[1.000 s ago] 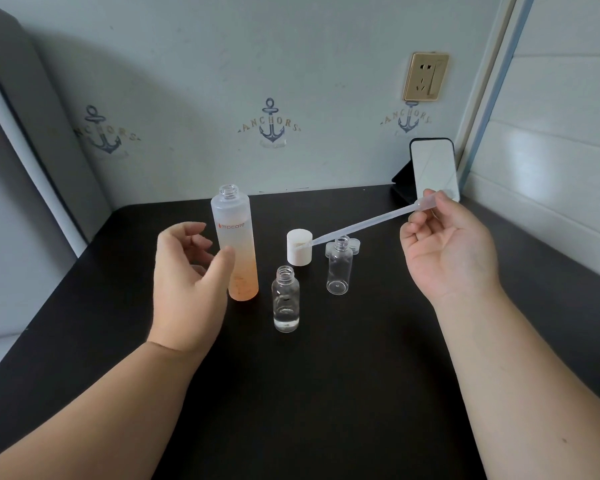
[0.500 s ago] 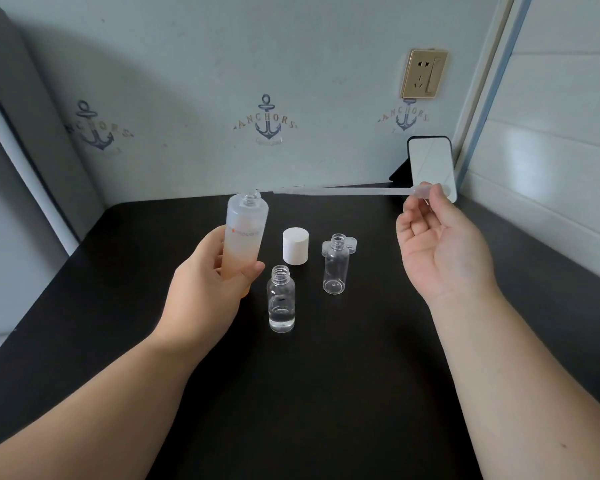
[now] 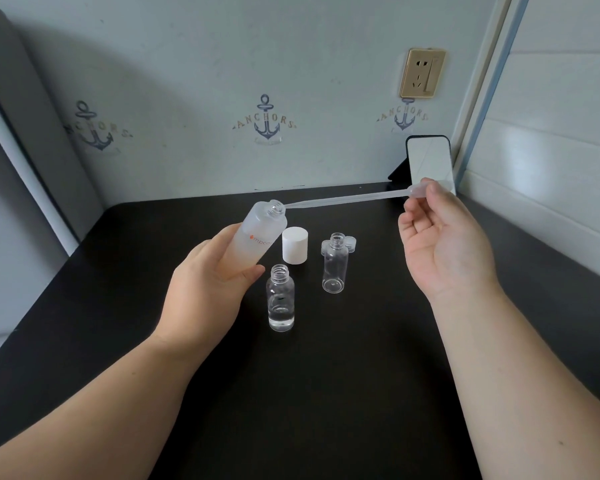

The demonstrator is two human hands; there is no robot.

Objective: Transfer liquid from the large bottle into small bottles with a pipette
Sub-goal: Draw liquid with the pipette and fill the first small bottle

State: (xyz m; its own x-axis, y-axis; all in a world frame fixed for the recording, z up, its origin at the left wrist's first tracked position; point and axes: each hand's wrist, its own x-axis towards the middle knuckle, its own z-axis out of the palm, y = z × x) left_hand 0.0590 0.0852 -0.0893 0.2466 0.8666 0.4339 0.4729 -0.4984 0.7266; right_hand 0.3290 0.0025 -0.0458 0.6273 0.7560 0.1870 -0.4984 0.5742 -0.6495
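Tilting the tall frosted large bottle with the orange-tinted base (image 3: 258, 239) toward the right, the left hand (image 3: 210, 289) has its fingers and thumb wrapped round the lower body, lifted off the black worktop (image 3: 326, 393). Bottle is uncapped; its mouth faces the tip of the long translucent plastic pipette (image 3: 347, 199), which lies nearly level and just reaches the rim. Cannot tell whether the tip is inside the neck or only touching it. Right hand (image 3: 440, 244) pinches the pipette's bulb between thumb and fingertips, palm turned up, other fingers loosely curled. Standing on the worktop just below the large bottle: a small clear round-shouldered bottle (image 3: 280, 299), open, with a shallow layer of clear liquid at the bottom, so some transfer looks already done. Beside it to the right, a small clear straight-sided bottle (image 3: 335, 263), open and apparently empty. A white cylindrical cap (image 3: 294, 245) stands between the bottles, and small clear caps (image 3: 350, 242) lie behind the empty one. Judgement: task is early to midway, at a draw step. Left to do: take liquid up, carry it across, fill the empty bottle, perhaps top up the first, then cap.
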